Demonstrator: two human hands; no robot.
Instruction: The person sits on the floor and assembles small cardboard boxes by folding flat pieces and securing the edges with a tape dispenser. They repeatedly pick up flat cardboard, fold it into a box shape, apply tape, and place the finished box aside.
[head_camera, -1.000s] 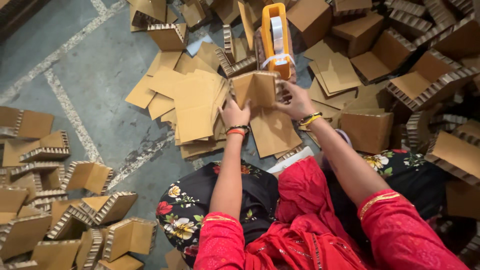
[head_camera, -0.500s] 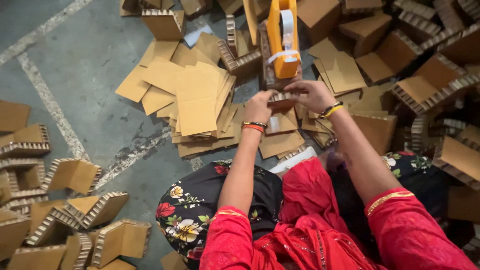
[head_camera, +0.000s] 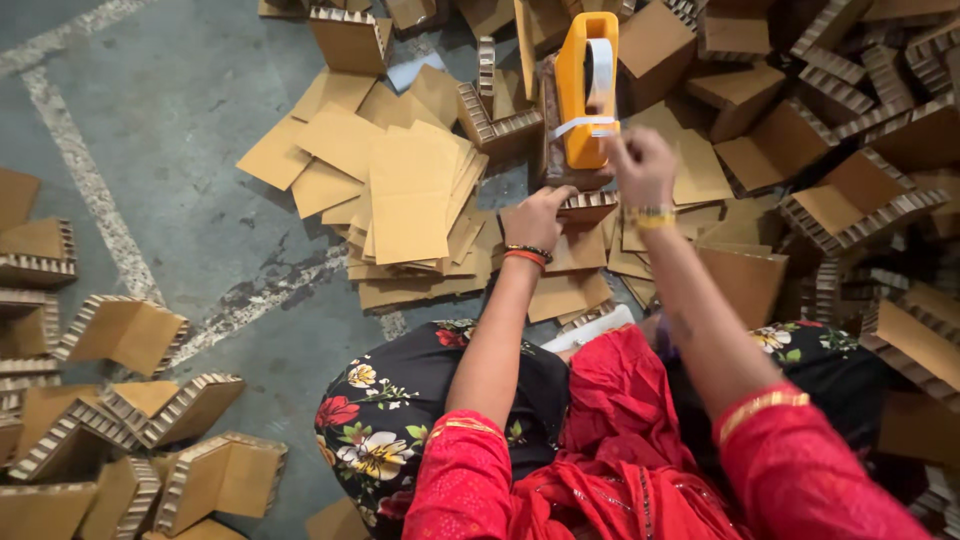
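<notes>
Spreading across the grey concrete floor (head_camera: 180, 150), brown corrugated cardboard corner pieces (head_camera: 840, 205) lie heaped at the right and top, with more of them folded in a group at the lower left (head_camera: 190, 405). A loose stack of flat brown cardboard sheets (head_camera: 405, 195) sits in the middle, just left of the hands.

The orange plastic tape dispenser (head_camera: 580, 85) stands near the top centre, its long axis running up and down the picture, with its white tape roll (head_camera: 601, 70) at the upper end. A strip of white tape (head_camera: 580, 125) crosses its lower body towards the right.

The right hand (head_camera: 640, 165) is curled closed beside the dispenser, fingertips pinched at the tape strip's end; whether it truly grips the tape is hard to make out. The left hand (head_camera: 540, 215) is closed over a small folded corrugated cardboard piece (head_camera: 585, 205) directly below the dispenser, fingers pressing on its top edge.

The dispenser's base is hidden behind the hands and the cardboard piece. Red sleeves and a floral black garment fill the bottom, cut off by the frame.
</notes>
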